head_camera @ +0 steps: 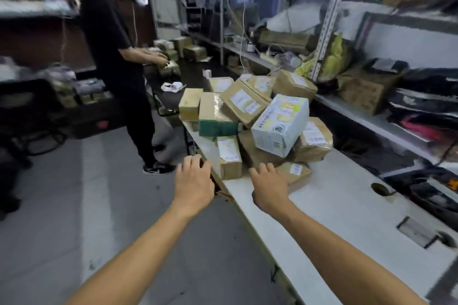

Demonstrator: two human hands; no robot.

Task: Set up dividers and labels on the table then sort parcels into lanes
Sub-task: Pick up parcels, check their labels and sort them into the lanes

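Note:
A heap of parcels lies on the white table [334, 195] ahead of me: several brown cardboard boxes with white labels, a white printed box [280, 124] on top, and a box with a green side [216, 119] at the left. My left hand [193, 181] reaches over the table's near edge, fingers spread, holding nothing, just short of a small brown box [229, 157]. My right hand [269, 187] hovers above the table with fingers relaxed, close to a low brown parcel [295, 172]. No dividers or labels are in sight.
A person in black [116, 57] stands at the left handling boxes on a dark table [193, 74]. Metal shelves [371, 116] with bags and boxes run along the right. The white table has a round cable hole [380, 188] and a rectangular slot [416, 231].

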